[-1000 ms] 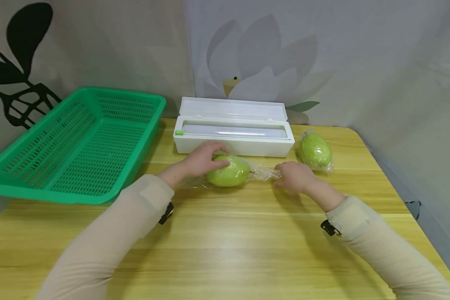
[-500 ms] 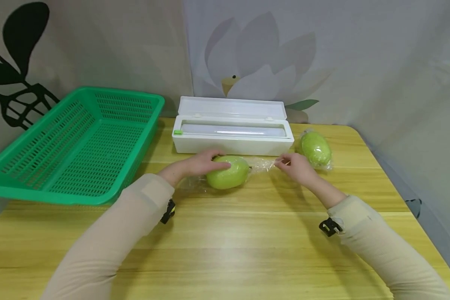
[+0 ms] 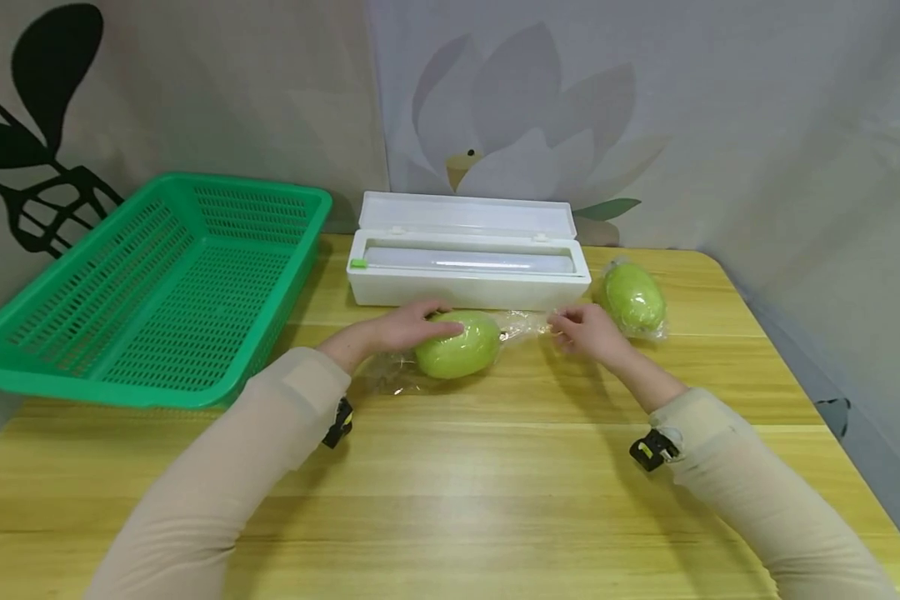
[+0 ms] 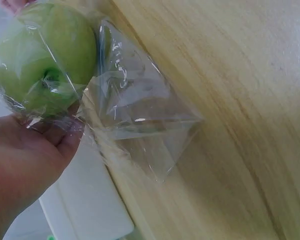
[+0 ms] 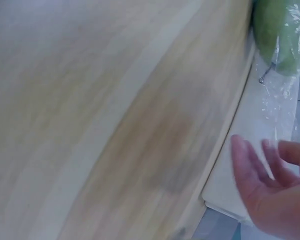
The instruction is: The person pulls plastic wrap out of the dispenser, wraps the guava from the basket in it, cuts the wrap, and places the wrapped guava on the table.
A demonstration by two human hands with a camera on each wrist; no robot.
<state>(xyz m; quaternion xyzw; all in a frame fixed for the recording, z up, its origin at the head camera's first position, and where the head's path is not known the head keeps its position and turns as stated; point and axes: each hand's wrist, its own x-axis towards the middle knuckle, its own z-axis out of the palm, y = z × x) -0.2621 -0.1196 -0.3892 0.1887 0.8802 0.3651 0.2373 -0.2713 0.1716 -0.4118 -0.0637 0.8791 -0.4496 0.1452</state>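
A green pear [image 3: 467, 348] in clear cling film lies on the table in front of a white box. My left hand [image 3: 403, 327] grips it from the left, thumb on top and the other fingers behind. In the left wrist view, a loose flap of film [image 4: 140, 107] spreads from the pear's dimpled end. From the stem end, a twisted film tail [image 3: 521, 323] runs right to my right hand [image 3: 588, 332], which pinches its end between thumb and fingers. The right wrist view shows the stem [image 5: 262, 79] inside the film.
The white cling film box [image 3: 465, 292] stands at the back with its lid raised and a roll inside. Another film-wrapped pear [image 3: 633, 300] lies just beyond my right hand. At the left is a green slotted basket [image 3: 258, 333]. A wall borders the table's back.
My right hand has lifted slightly, shifted a little away from me and turned, its fingers now pinching the film end. The left hand has settled on the pear, and more loose film shows beneath it.
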